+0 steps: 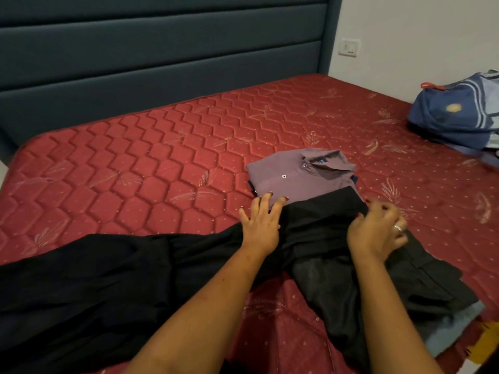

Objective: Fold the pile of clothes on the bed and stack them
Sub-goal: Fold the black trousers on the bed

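A long black garment [108, 279] lies spread across the near part of the red mattress [135, 163], its far end lapping over a folded purple shirt [294, 174]. My left hand [260, 222] rests on the black cloth with fingers spread and straight, fingertips at the purple shirt's near edge. My right hand [378, 228] has its fingers curled and pinches the black garment's far edge. More dark cloth [421, 287] is heaped at the near right, with a light blue piece [453, 327] under it.
A blue backpack [456, 114] sits at the far right of the mattress. A dark padded headboard [162, 49] runs along the back. A wall socket [349, 47] is on the white wall. Something yellow [486, 341] shows at the near right corner.
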{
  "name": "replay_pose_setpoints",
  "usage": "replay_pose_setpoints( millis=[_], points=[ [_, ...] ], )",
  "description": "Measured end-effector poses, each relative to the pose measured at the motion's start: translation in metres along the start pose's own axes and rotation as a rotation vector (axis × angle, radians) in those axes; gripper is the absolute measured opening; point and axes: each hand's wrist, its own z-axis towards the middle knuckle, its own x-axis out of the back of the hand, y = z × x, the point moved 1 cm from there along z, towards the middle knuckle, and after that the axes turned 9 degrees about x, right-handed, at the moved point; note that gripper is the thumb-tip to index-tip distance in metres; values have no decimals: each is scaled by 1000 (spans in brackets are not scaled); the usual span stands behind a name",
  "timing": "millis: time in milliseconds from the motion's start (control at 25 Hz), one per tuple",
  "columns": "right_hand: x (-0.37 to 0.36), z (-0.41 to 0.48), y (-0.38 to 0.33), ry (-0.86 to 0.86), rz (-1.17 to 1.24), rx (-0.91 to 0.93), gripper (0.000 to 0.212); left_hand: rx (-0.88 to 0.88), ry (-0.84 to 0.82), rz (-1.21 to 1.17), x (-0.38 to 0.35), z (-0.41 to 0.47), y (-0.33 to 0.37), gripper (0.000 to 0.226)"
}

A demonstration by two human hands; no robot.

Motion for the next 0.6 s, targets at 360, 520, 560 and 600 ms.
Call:
replay_pose_setpoints(
  millis=[360, 520, 560, 600],
  points=[
    [-56, -182, -217, -798, 237, 671, 39, 1003, 245, -243, 65, -151, -280, 59],
    [-75, -263, -288, -1049, 233, 838, 46, 1253, 484, -265, 103, -247, -381, 54],
    [-80, -280, -300, -1104, 211, 877, 48, 1306, 565, -310, 107, -266, -395, 59],
    [-86, -300, -311, -1179, 162, 936, 51, 1360, 620, -376, 111, -283, -412, 67]
  ],
)
